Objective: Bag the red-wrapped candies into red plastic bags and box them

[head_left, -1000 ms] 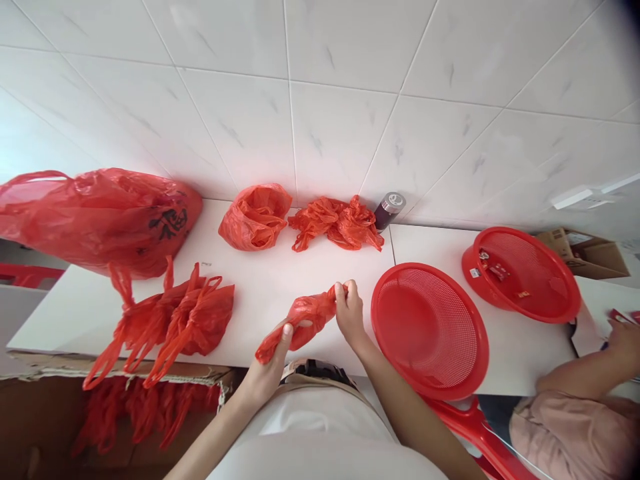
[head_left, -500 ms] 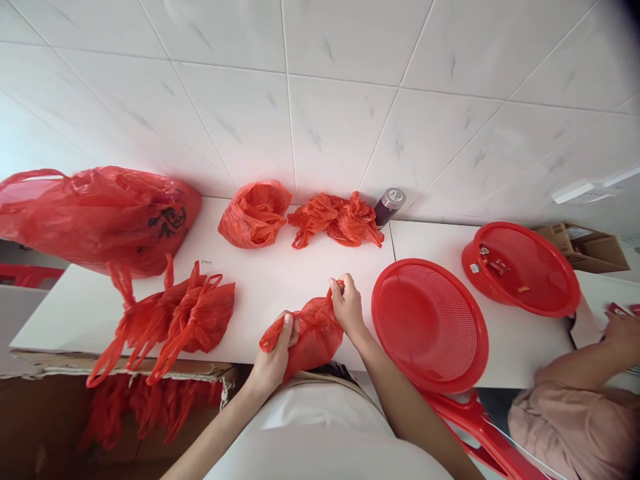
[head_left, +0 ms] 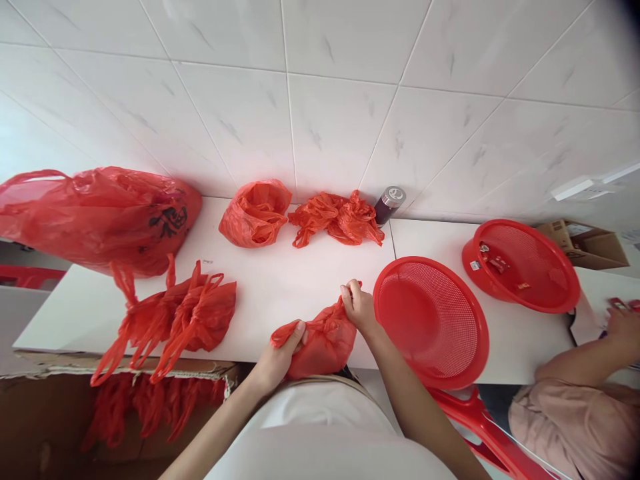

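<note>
Red plastic bag (head_left: 324, 341) observed at the table's front edge, against the wearer's waist. We note the left hand (head_left: 281, 353) with fingers closed on one gathered end, the thumb on top; the right hand (head_left: 358, 307) pinches the opposite end, a tip protruding above the fingers. Just right of it we record an empty red basket (head_left: 431, 323); tied bags (head_left: 175, 320) lie to the left on the white table (head_left: 260, 287).
</note>
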`<state>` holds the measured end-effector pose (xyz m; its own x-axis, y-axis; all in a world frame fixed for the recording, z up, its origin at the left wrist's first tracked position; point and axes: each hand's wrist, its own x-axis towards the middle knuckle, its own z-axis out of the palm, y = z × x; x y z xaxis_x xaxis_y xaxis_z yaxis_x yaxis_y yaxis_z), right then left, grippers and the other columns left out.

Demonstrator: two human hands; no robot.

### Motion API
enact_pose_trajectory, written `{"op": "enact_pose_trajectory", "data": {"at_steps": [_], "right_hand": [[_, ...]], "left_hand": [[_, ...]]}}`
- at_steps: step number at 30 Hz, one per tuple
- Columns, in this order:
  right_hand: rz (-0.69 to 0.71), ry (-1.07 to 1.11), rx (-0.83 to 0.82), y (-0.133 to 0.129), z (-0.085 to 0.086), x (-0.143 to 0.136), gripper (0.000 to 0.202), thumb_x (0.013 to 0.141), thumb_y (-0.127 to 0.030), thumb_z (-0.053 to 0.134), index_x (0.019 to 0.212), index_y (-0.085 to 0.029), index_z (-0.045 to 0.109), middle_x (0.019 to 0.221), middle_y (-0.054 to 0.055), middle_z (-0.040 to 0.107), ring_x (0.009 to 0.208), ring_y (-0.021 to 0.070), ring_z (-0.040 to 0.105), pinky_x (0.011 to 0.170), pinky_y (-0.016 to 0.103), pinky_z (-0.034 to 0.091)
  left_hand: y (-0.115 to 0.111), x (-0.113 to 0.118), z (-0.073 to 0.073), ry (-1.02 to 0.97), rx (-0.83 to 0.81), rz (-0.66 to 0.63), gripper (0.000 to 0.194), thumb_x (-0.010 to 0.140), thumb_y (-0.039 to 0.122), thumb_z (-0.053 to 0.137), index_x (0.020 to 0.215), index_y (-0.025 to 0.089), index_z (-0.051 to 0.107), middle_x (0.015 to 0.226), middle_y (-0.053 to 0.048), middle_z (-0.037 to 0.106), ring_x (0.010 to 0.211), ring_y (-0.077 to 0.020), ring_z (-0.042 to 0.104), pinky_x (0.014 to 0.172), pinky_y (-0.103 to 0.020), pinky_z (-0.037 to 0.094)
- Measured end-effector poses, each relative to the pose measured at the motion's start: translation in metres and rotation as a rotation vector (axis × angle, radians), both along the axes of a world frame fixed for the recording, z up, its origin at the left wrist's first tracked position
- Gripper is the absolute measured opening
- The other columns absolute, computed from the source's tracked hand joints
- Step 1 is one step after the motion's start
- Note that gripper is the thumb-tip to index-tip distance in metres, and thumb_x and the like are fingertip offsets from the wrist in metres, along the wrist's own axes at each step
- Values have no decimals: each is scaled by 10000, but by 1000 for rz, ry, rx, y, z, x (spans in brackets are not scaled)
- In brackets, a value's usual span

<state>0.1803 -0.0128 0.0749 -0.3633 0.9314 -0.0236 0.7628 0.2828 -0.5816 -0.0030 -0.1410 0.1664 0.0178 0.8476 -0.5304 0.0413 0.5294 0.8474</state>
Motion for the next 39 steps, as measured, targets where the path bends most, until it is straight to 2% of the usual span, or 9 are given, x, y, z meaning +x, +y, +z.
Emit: {"op": "enact_pose_trajectory", "data": {"at_steps": [4, 8, 13, 18, 22, 29, 35, 37, 39], "right_hand": [[64, -91, -139, -11, -9, 0, 327, 987, -429, 254, 890, -222, 487, 638, -21, 544, 563, 151, 533, 548, 239, 268], [128, -197, -322, -34, -31, -5, 246, 949, -395, 406, 799, -230, 510, 590, -39, 535, 541, 142, 519, 510, 231, 231], [107, -246, -398, -48, -45, -11, 252, 959, -366, 405, 788, -223, 522, 664, -18, 599, 603, 141, 557, 516, 228, 243], [-37, -231, -258, -12, -30, -10, 307, 1022, -357, 242, 965, -202, 499, 737, 18, 606, 661, 164, 562, 544, 249, 227], [-89, -214, -144, 18, -19, -25, 299, 1030, -357, 231, 1012, -185, 475, 703, 12, 577, 634, 167, 542, 535, 256, 196], [-78, -177, -90, 26, -10, -60, 312, 1032, -362, 223, 994, -182, 475, 662, 12, 577, 596, 174, 554, 519, 250, 212], [160, -97, -88, 4, 18, -81, 276, 1012, -414, 314, 912, -231, 495, 662, -10, 612, 621, 170, 600, 549, 241, 277], [292, -65, -97, -6, 27, -87, 267, 1006, -416, 333, 907, -233, 499, 639, -15, 604, 597, 170, 592, 552, 244, 284], [375, -8, -115, -15, 36, -92, 261, 1004, -413, 331, 906, -233, 493, 630, -19, 595, 582, 169, 583, 555, 247, 299]], "left_hand": [[4, 0, -3, 191, 6, -164, 424, 925, 542, 332, 658, 219, 397, 647, 41, 435, 652, -146, 390, 673, -269, 371], [5, 2, -5, 309, -16, -278, 395, 930, 497, 321, 701, 225, 492, 709, 16, 572, 672, -163, 461, 688, -286, 381], [-4, -2, -9, 325, -16, -275, 405, 938, 503, 315, 697, 227, 488, 662, 30, 548, 641, -153, 456, 669, -275, 374], [-21, -12, -15, 306, 72, -158, 409, 948, 505, 321, 683, 217, 438, 659, 32, 496, 639, -144, 431, 646, -261, 365], [-29, -19, -15, 276, 137, -102, 408, 959, 491, 320, 683, 211, 429, 652, 30, 466, 634, -140, 422, 653, -262, 369], [-36, -35, -18, 366, 139, -72, 412, 940, 482, 352, 716, 209, 563, 693, 6, 581, 677, -161, 529, 690, -266, 421], [-49, -114, -31, 574, -184, -311, 358, 727, 484, 642, 993, 259, 728, 1019, -61, 721, 931, -285, 649, 812, -334, 471], [-43, -128, -31, 757, -195, -271, 492, 717, 476, 651, 1155, 253, 668, 1204, -88, 667, 1073, -318, 611, 897, -372, 444], [-34, -122, -31, 837, -109, -212, 513, 756, 513, 610, 1198, 252, 621, 1283, -91, 620, 1121, -305, 588, 934, -377, 423]]}}
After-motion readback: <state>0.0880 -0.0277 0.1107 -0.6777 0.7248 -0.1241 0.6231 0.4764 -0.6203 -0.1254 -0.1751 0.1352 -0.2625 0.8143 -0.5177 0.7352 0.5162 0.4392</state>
